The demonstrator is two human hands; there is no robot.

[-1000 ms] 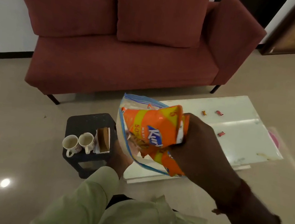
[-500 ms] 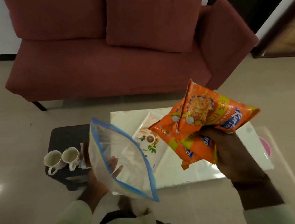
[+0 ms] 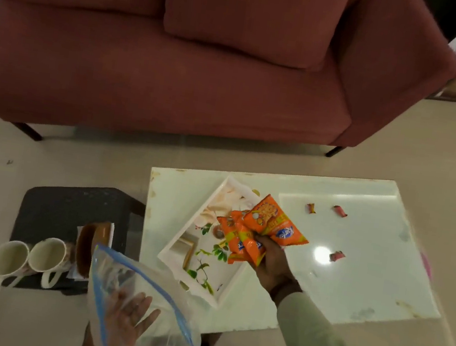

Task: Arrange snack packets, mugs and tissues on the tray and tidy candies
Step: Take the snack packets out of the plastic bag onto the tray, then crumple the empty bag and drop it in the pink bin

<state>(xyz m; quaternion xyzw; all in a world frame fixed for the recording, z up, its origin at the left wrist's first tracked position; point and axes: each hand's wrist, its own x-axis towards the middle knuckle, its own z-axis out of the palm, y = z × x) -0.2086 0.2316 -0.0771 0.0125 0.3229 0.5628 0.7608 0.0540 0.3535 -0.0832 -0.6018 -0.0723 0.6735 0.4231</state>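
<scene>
The right hand (image 3: 271, 262) reaches out from the near right on a pale green sleeve, its fingers curled round a bunch of orange snack packets (image 3: 264, 230). The left hand (image 3: 127, 315) sits near and low, palm up, fingers spread straight, seen through a clear plastic bag (image 3: 162, 339).

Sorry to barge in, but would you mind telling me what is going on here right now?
A person is setting out snacks. Their right hand holds a bunch of orange snack packets over the floral tray on the white table. Their left hand, fingers spread, supports a clear zip bag lower down. Two mugs sit on the dark stool to the left, not yet on the tray, and three candies lie scattered on the table.
</scene>
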